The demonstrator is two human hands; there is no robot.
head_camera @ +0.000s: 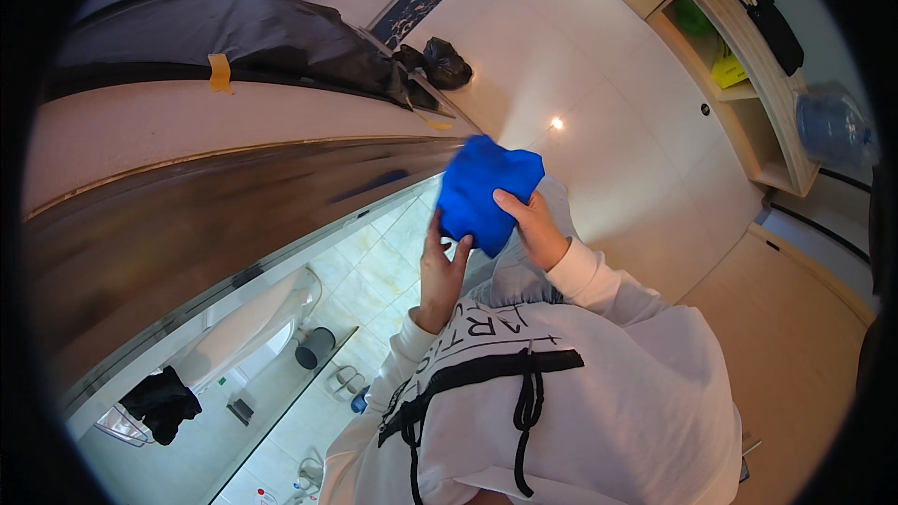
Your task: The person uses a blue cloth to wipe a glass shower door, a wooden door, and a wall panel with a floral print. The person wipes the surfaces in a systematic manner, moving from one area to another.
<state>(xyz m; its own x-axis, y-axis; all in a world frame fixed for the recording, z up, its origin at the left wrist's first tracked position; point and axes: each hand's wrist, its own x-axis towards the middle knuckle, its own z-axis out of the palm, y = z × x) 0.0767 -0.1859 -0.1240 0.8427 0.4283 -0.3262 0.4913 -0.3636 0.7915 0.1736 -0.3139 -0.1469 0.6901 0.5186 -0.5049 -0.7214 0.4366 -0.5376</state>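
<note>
A folded blue cloth (pixel 484 189) is held between my two hands in front of my body, over the floor beside a brown glossy door panel (pixel 210 224). My left hand (pixel 444 273) grips its lower left edge, with the thumb at the bottom and the fingers along the side, partly behind the cloth. On its right side my right hand (pixel 537 224) pinches it, thumb on top and the other fingers hidden underneath.
Black plastic bags (pixel 445 64) lie on the tiled floor at the door's far end. A wooden shelf unit (pixel 772 105) and a large clear water bottle (pixel 831 128) are at the right. Through the doorway, a bathroom shows a dark bin (pixel 315 348) and slippers (pixel 345 382).
</note>
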